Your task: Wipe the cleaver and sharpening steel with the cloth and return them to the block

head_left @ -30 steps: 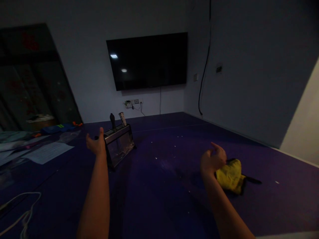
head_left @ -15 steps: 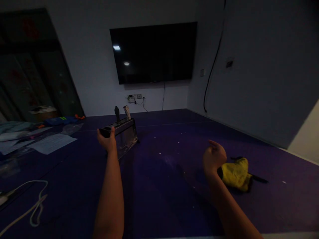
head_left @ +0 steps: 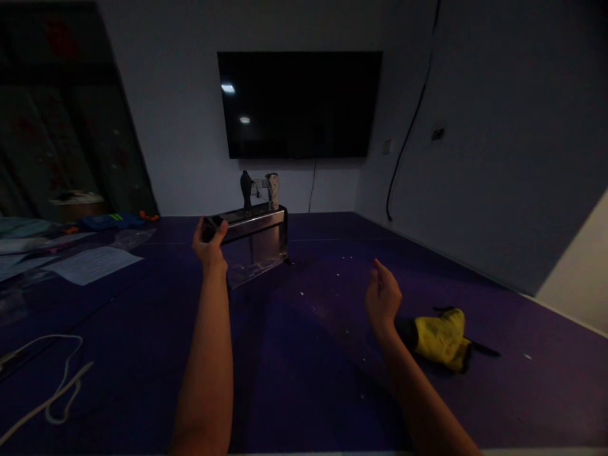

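Observation:
My left hand (head_left: 209, 244) grips the near top corner of a shiny metal holder (head_left: 254, 244) and lifts it off the dark purple floor (head_left: 308, 380). Two handles (head_left: 259, 190), one dark and one pale, stick up from the holder's top. My right hand (head_left: 382, 297) hovers over the floor with its fingers loosely curled and nothing in them. A crumpled yellow cloth with black trim (head_left: 444, 339) lies just to the right of that hand.
A black screen (head_left: 299, 104) hangs on the far wall, with a cable (head_left: 403, 145) running down the right wall. Sheets of paper (head_left: 92, 263) and coloured items lie at the left. A white cord (head_left: 52, 386) curls at the near left.
My left hand has closed on the metal holder's corner and raised it. My right hand has moved left, away from the yellow cloth.

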Demonstrator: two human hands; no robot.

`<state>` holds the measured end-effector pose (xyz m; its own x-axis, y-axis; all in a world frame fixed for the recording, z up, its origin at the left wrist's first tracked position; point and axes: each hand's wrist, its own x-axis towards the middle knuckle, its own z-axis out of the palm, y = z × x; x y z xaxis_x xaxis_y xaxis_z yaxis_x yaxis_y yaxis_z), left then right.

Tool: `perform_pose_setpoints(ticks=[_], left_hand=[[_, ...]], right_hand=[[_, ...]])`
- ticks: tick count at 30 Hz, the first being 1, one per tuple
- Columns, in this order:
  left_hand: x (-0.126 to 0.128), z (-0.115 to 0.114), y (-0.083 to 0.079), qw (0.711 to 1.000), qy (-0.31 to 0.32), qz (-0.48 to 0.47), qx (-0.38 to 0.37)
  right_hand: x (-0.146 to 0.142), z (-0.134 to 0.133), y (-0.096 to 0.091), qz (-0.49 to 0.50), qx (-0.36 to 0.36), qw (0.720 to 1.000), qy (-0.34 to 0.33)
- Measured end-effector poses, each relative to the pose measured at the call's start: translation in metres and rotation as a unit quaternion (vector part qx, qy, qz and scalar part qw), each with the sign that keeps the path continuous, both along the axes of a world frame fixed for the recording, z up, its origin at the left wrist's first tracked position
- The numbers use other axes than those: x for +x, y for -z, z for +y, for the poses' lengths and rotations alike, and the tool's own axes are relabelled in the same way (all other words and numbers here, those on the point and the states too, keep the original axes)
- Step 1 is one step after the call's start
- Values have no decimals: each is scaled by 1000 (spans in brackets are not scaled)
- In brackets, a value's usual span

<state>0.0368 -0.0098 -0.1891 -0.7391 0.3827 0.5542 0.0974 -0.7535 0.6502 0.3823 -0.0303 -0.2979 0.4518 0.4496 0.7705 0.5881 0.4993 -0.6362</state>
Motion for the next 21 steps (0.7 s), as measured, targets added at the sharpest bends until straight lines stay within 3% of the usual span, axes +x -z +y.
perform_pose_setpoints(ticks=[4, 9, 14, 18, 21], left_hand=[[20, -8, -11, 993, 119, -21, 12], [46, -12, -13, 975, 222, -13, 11], [69, -16, -13, 957, 291, 8, 4], [81, -16, -9, 951, 306, 34, -5], [89, -13, -2, 954, 292, 69, -17]], right_hand=[[-21, 5, -20, 6, -34, 982, -185], [-46, 19, -76, 97, -23, 935, -340], [-61, 25, -109, 154, 9, 905, -396], [-59, 27, -108, 182, -7, 897, -402], [-53, 30, -101, 192, 27, 909, -368]])
